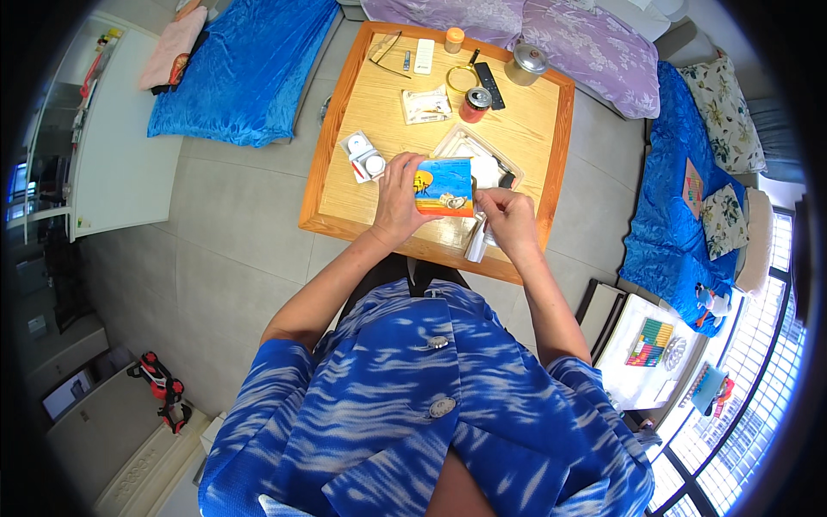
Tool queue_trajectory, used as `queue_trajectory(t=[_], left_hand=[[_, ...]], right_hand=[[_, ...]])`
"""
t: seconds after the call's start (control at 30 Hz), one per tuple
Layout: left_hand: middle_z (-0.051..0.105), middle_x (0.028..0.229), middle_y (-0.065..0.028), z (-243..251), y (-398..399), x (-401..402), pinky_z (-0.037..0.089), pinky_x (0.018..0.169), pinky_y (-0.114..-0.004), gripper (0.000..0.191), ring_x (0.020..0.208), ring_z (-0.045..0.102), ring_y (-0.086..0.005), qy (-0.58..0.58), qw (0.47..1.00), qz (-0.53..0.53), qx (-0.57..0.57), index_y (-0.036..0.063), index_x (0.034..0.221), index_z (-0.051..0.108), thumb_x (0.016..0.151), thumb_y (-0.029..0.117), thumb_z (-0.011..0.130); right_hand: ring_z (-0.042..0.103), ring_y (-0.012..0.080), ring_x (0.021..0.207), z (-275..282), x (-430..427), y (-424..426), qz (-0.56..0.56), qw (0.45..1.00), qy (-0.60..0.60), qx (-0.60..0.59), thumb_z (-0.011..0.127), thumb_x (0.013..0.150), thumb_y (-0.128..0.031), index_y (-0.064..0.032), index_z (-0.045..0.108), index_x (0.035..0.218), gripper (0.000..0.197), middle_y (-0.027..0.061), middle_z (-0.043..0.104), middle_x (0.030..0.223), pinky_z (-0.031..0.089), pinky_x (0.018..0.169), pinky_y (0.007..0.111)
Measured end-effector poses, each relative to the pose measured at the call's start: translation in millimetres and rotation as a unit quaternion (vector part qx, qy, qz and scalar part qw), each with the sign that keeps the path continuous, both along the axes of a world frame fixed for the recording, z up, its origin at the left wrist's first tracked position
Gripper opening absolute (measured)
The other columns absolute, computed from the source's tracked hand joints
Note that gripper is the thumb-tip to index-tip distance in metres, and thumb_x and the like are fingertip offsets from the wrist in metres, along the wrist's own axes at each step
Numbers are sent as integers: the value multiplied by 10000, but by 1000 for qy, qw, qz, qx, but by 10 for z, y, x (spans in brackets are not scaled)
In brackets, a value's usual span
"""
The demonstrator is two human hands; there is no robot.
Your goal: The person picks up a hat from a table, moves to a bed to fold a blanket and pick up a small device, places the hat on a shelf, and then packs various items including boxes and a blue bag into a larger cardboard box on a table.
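A blue, yellow and orange printed cardboard box [446, 184] is held up over the near part of a wooden table [362, 213]. My left hand [397, 201] grips its left end, thumb along the lower edge and fingers over the top. At the box's right end, my right hand [515, 220] pinches the edge between thumb and forefinger; the fingers hide what exactly is pinched. Behind the box lies a clear plastic tray [460, 134], partly covered, with a black item [507, 179] in it. A white narrow object [477, 244] lies under my right hand.
Left of the box sits an open white case [355, 143] with round parts. Farther back are a red can [475, 108], a soft packet [426, 106], a magnifying glass [462, 80], a black remote control [492, 89], eyeglasses [386, 64] and a lidded metal pot [526, 64].
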State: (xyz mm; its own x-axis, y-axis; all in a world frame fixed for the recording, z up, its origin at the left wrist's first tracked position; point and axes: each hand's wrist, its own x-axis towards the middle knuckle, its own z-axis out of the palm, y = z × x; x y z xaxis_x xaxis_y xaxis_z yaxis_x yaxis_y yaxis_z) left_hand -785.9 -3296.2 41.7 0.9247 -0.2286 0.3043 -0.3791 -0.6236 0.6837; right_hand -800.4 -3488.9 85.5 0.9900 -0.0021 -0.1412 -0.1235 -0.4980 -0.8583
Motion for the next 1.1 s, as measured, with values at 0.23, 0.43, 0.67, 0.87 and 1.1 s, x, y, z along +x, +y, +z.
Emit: queue_trajectory(t=[0.23, 0.43, 0.67, 0.87, 1.1], left_hand=[[397, 1181, -152, 4, -19, 32, 315, 941, -426, 932, 1138, 373, -334, 7, 1000, 0, 4, 39, 1219, 341, 459, 211, 850], [397, 1192, -134, -60, -22, -30, 325, 927, -421, 955, 1138, 368, -319, 56, 998, -11, 36, 46, 1231, 337, 442, 197, 854], [389, 1187, -166, -68, -87, -32, 322, 951, -412, 956, 1128, 367, -335, 53, 998, -20, -4, 31, 1246, 314, 473, 195, 852], [385, 1169, -181, -108, -76, -41, 325, 968, -403, 962, 1123, 370, -345, 84, 993, -27, -77, 20, 1243, 304, 477, 206, 856], [386, 1183, -190, -107, -120, -64, 333, 964, -407, 970, 1119, 380, -350, 76, 992, -54, -85, 21, 1240, 305, 473, 237, 858]], right_hand=[[507, 101, 532, 1, 17, 17, 73, 997, 9, -32, 585, 839, -104, 18, 637, 958, 178, 112, 616, 643, 419, 511, 274], [549, 138, 552, 145, 88, -20, 138, 985, 60, -84, 575, 841, -130, 0, 622, 1010, 218, 169, 625, 702, 447, 543, 310], [524, 56, 495, -30, 60, -221, -117, 988, -95, 38, 585, 854, -125, -17, 630, 1038, 219, 53, 656, 786, 439, 432, 205], [546, 40, 678, -66, 14, -334, -93, 972, 62, 205, 577, 876, -211, -57, 541, 1201, 361, 32, 628, 828, 436, 530, 177], [461, 28, 518, -129, -109, -16, -48, 941, 173, 287, 544, 895, -244, -64, 520, 1224, 376, 12, 616, 836, 405, 442, 189]])
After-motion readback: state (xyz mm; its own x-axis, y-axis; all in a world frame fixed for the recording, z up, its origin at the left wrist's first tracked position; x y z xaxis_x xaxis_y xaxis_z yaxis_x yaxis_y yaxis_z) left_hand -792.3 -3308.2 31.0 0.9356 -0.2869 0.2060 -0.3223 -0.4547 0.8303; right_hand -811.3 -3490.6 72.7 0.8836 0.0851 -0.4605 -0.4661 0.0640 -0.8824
